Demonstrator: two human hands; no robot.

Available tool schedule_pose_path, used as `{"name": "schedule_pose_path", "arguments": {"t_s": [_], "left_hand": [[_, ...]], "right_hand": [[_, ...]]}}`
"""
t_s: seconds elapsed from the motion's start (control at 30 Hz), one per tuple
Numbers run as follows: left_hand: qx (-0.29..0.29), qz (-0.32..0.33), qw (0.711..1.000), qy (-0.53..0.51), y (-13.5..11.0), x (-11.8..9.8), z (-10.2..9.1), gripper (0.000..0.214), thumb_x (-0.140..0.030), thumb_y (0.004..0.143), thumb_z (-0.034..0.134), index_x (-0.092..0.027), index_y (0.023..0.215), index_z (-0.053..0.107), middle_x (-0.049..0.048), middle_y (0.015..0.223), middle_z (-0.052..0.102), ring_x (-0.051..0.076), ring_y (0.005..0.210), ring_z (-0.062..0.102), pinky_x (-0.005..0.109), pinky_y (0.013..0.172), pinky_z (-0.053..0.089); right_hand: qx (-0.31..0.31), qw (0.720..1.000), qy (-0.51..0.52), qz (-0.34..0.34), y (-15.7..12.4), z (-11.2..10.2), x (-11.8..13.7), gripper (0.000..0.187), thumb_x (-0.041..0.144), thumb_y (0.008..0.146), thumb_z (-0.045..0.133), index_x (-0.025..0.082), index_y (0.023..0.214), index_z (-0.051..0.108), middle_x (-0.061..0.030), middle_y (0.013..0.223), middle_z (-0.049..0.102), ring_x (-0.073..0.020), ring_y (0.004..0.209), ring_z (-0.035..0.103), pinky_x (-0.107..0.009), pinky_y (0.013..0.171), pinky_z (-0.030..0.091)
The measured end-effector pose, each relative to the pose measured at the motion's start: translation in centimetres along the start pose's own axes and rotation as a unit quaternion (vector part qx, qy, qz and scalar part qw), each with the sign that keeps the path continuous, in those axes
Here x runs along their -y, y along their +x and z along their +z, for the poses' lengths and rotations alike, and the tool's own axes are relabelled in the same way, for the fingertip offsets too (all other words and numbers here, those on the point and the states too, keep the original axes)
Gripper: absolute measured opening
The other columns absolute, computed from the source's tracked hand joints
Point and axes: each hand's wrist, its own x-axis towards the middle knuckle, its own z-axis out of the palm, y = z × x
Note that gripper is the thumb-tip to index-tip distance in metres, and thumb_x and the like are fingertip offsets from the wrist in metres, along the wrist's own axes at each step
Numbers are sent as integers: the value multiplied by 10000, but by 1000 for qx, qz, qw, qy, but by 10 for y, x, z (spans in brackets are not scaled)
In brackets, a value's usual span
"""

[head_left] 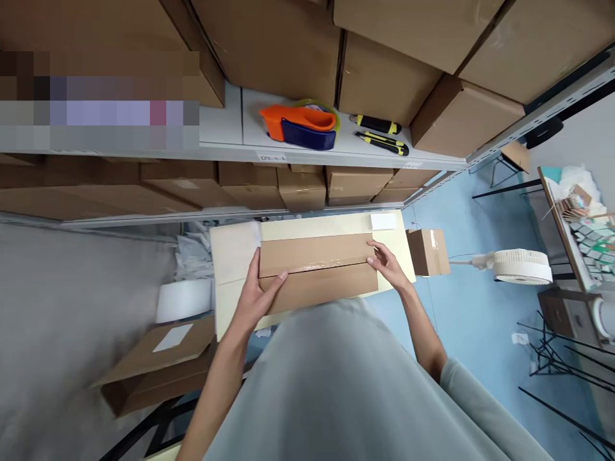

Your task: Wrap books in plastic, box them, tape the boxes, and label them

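Note:
A long, flat cardboard box (317, 282) lies on the cream tabletop (312, 225), its two top flaps meeting along a lengthwise seam. A shiny streak, perhaps clear tape, shows beside that seam. My left hand (254, 291) grips the left end, with the thumb on top and the fingers along the side. At the right end, my right hand (385, 261) holds the box edge near the seam between thumb and fingers. A white slip (383, 221) lies on the tabletop beyond the box. The underside of the box is hidden.
On the shelf ahead sit an orange and blue tape dispenser (300, 127) and two cutters (382, 133), among stacked cartons (269, 45). An open carton (163, 352) stands lower left. To the right are a small carton (429, 251) and a white fan (522, 266).

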Motion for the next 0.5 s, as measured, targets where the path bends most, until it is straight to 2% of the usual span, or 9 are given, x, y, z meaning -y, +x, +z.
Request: {"name": "schedule_pose_path", "arguments": {"t_s": [0.1, 0.27, 0.37, 0.5], "left_hand": [[-8, -28, 999, -14, 0, -6, 3, 990, -516, 902, 790, -321, 1734, 290, 81, 1792, 333, 309, 1628, 368, 477, 1342, 290], [-19, -1, 1000, 16, 4, -6, 9, 1010, -490, 889, 805, -294, 1734, 287, 100, 1785, 344, 303, 1625, 375, 454, 1348, 272], [-6, -7, 1000, 17, 7, -5, 10, 1019, -505, 903, 786, -291, 1741, 249, 110, 1782, 348, 292, 1621, 381, 450, 1343, 278], [21, -48, 999, -8, 5, -14, 9, 1020, -555, 938, 735, -287, 1754, 185, 116, 1779, 353, 292, 1602, 415, 475, 1328, 312]], "right_hand": [[-10, 1000, -4, 10, 2, -2, -5, 633, 615, 837, 848, 321, 1377, 699, -91, 1637, 530, -288, 1516, 520, -467, 1269, 417], [-25, 1000, 4, 8, 6, 0, -9, 640, 613, 828, 856, 307, 1368, 700, -107, 1643, 503, -294, 1468, 561, -441, 1192, 505], [-19, 1000, -20, 3, 2, 8, -9, 643, 628, 910, 768, 300, 1444, 625, -113, 1635, 511, -278, 1426, 593, -434, 1172, 525], [-60, 993, -98, -27, -6, 23, -5, 608, 621, 1040, 570, 284, 1544, 521, -104, 1634, 527, -274, 1515, 513, -468, 1280, 420]]}}
